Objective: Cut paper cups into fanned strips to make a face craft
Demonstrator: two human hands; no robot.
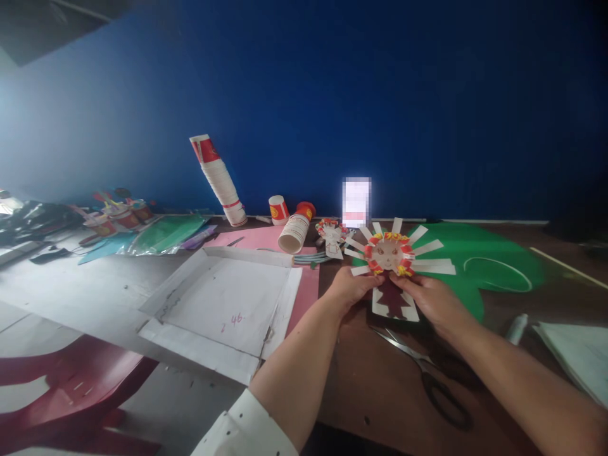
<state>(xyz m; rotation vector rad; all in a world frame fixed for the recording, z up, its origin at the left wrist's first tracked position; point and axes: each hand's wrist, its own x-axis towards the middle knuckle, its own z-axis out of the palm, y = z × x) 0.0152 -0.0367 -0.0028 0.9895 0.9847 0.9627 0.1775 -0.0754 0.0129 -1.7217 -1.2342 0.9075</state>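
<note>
Craft workspace: scissors [424, 362], paper cups [219, 183]

My open lane: up the middle.
I see bare brown tabletop [358, 377] between the left forearm [301, 354] and the scissors [418, 356]; the paper figure [389, 256] caps its far end, the white tray [204, 353] crowds the forearm's left, and the blue wall [304, 101] bars the back.

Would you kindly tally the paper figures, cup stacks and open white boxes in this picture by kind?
Paper figures: 2, the held figure and the smaller figure behind it
Cup stacks: 2, the leaning stack and the lying stack
Open white boxes: 1, the shallow box on the left
Total: 5
</note>
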